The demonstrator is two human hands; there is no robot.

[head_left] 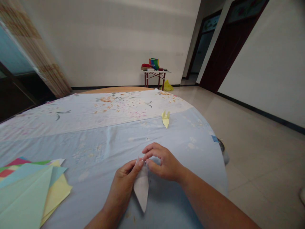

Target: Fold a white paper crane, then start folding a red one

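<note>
A narrow piece of folded white paper (143,187), pointed at its lower end, is held just above the blue part of the tablecloth. My left hand (125,178) grips its left side near the top, with the thumb lying over the front. From the right, my right hand (164,162) pinches the paper's upper end between thumb and fingers. Its fingertips partly hide the fold there. Farther off on the cloth stands a small yellow folded paper figure (165,119) with two upright points and a tapered lower end.
Coloured paper sheets (26,187) lie in an overlapping pile at the left. A floral tablecloth (95,149) covers the round table. By the far wall stands a small side table (156,72) carrying several items, with a yellow bag (168,86) beside it on the floor.
</note>
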